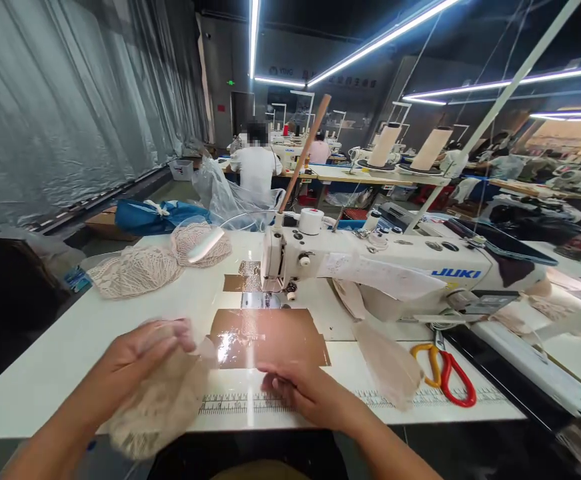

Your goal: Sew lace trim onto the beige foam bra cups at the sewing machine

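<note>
My left hand (153, 347) pinches a beige lace fabric piece (163, 407), which hangs below it over the table's front edge, blurred by motion. Just above the ruler strip (230, 404), my right hand (300, 390) has its index finger stretched out and the other fingers partly curled; nothing shows in it. Between and beyond the hands lies a shiny brown plate (275, 337) in front of the needle area of a white sewing machine (315, 257). A thin beige fabric piece (389, 363) lies right of my right hand.
Scissors with yellow and red handles (455, 381) lie at the right. Lace pieces (137, 272) rest at the back left of the white table (45, 373). A lamp on a bent neck (207, 245) stands left of the needle. A person (257, 167) sits farther back.
</note>
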{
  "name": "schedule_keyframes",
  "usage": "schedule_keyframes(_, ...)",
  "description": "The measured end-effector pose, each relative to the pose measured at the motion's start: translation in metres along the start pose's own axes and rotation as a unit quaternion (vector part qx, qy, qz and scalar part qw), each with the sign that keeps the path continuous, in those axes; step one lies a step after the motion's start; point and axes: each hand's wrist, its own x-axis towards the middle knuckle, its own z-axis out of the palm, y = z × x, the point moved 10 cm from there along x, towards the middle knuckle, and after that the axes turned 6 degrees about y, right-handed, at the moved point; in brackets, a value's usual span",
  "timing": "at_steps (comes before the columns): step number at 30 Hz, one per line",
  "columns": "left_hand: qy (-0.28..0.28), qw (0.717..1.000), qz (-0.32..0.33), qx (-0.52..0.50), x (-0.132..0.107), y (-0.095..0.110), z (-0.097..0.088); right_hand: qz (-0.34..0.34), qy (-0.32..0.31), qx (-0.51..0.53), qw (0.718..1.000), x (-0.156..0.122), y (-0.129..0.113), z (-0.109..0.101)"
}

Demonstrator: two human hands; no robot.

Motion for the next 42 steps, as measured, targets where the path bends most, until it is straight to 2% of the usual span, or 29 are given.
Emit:
schedule_keyframes(2, -0.061, 0.998, -0.014, -0.011, 0.008, 0.007, 0.014, 0.016, 0.030, 0.055, 0.998, 0.008, -0.016, -0.005)
schedule_keyframes(5, -0.145, 0.986, -0.028, -0.074, 0.008, 0.012, 0.043, 0.049, 0.073, 0.074, 0.993, 0.021, -0.031, -0.017)
schedule_keyframes(8, -0.215, 0.963, -0.043, -0.154, -0.002, 0.010, 0.066, 0.072, 0.055, 0.137, 0.986, 0.037, -0.037, -0.007)
schedule_keyframes(11, -0.265, 0.940, -0.053, -0.206, -0.011, 0.008, 0.079, 0.068, 0.032, 0.220, 0.973, 0.050, -0.038, 0.011)
schedule_keyframes(17, -0.286, 0.933, -0.037, -0.217, -0.015, 0.011, 0.081, 0.072, 0.028, 0.330, 0.941, 0.064, -0.037, 0.031)
schedule_keyframes(21, -0.264, 0.948, -0.020, -0.177, -0.011, 0.007, 0.079, 0.097, 0.046, 0.396, 0.912, 0.067, -0.038, 0.036)
schedule_keyframes(23, -0.249, 0.958, -0.011, -0.143, -0.008, 0.005, 0.077, 0.110, 0.062, 0.396, 0.910, 0.065, -0.037, 0.032)
schedule_keyframes(25, -0.254, 0.960, -0.008, -0.116, -0.006, 0.006, 0.074, 0.099, 0.075, 0.320, 0.939, 0.059, -0.033, 0.020)
schedule_keyframes(27, -0.266, 0.960, 0.003, -0.085, -0.004, 0.011, 0.064, 0.078, 0.097, 0.153, 0.980, 0.046, -0.022, -0.001)
schedule_keyframes(28, -0.260, 0.963, 0.015, -0.066, -0.002, 0.015, 0.054, 0.078, 0.125, 0.047, 0.988, 0.036, -0.011, -0.015)
schedule_keyframes(29, -0.240, 0.969, 0.024, -0.045, 0.002, 0.018, 0.041, 0.085, 0.151, -0.057, 0.983, 0.026, 0.002, -0.029)
schedule_keyframes(31, -0.171, 0.985, 0.023, -0.008, 0.009, 0.021, 0.009, 0.101, 0.213, -0.224, 0.946, 0.003, 0.025, -0.058)
schedule_keyframes(33, -0.101, 0.995, 0.003, 0.007, 0.011, 0.021, -0.015, 0.118, 0.277, -0.290, 0.908, -0.018, 0.036, -0.079)
schedule_keyframes(34, -0.079, 0.997, 0.000, 0.010, 0.010, 0.022, -0.019, 0.121, 0.291, -0.287, 0.905, -0.024, 0.036, -0.082)
schedule_keyframes(35, -0.071, 0.997, 0.007, 0.011, 0.007, 0.026, -0.015, 0.120, 0.293, -0.262, 0.912, -0.026, 0.032, -0.079)
schedule_keyframes(36, -0.076, 0.997, 0.022, 0.012, 0.004, 0.032, -0.005, 0.112, 0.287, -0.200, 0.930, -0.024, 0.025, -0.073)
schedule_keyframes(38, -0.114, 0.991, 0.064, 0.016, -0.003, 0.048, 0.027, 0.098, 0.230, -0.009, 0.968, -0.010, 0.004, -0.044)
schedule_keyframes(40, -0.150, 0.983, 0.107, 0.012, -0.007, 0.063, 0.061, 0.059, 0.170, 0.119, 0.976, 0.009, -0.025, -0.015)
schedule_keyframes(42, -0.130, 0.981, 0.146, 0.000, -0.002, 0.074, 0.078, 0.051, 0.119, 0.205, 0.970, 0.024, -0.041, 0.009)
